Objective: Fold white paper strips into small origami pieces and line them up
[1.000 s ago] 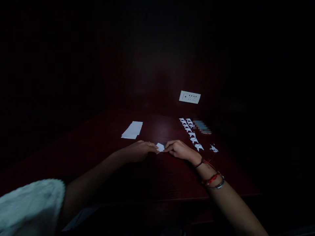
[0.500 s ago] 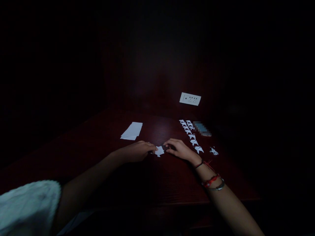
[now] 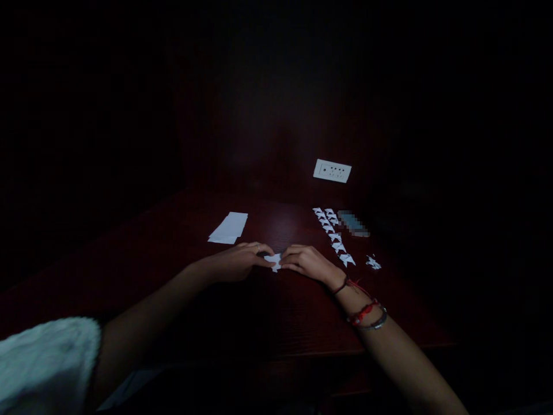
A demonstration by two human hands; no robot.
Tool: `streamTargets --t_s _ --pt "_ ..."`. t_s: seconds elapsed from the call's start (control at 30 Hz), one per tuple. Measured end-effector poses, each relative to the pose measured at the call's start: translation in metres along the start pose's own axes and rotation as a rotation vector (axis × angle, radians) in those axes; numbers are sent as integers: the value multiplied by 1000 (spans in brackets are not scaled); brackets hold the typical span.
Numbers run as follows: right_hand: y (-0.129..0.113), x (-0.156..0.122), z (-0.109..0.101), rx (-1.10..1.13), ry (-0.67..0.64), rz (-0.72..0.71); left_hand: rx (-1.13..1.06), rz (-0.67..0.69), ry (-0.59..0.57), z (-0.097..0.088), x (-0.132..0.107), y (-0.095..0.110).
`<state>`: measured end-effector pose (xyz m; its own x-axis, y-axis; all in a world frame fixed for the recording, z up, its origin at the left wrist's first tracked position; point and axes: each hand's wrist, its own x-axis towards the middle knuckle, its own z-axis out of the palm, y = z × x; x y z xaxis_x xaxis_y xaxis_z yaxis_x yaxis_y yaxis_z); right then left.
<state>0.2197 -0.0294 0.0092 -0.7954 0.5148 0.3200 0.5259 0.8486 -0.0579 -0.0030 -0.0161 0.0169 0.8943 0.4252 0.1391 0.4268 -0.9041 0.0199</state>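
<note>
Between my hands is a small piece of white paper (image 3: 275,262), with notched or folded edges, just above or on the dark red table. My left hand (image 3: 242,260) grips its left side between thumb and fingers; a ring shows on one finger. From the other side, the fingertips of my right hand (image 3: 306,262) close on the paper's right edge. Parts of the paper are covered by the fingers. Bracelets, some red, circle my right wrist and forearm.
White paper sheets (image 3: 228,228) lie behind my left hand. Several folded white paper pieces (image 3: 332,231) form two rows at the right, beside a blurred phone-like object (image 3: 353,223). Small paper scraps (image 3: 373,263) lie nearby. A socket plate (image 3: 332,170) is on the back wall.
My right hand has moved left and its fingers now meet the paper, where before they were apart from it. My left hand keeps its hold. The view has shifted slightly.
</note>
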Motion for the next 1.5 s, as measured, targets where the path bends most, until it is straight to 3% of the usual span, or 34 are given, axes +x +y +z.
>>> streamTargets --t_s 0.33,0.57,0.9,1.2,1.5 --pt "-3 0 -5 -196 -30 -63 -76 -3 -24 8 1 -12" --pt "-6 1 -3 -259 -38 -13 -83 -12 -19 8 2 -10" --pt "-2 7 7 166 109 136 48 5 -28 3 1 2" --pt "-3 17 14 177 174 204 37 40 -8 4 1 9" --pt "9 -3 1 459 54 192 0 12 -35 3 0 4"
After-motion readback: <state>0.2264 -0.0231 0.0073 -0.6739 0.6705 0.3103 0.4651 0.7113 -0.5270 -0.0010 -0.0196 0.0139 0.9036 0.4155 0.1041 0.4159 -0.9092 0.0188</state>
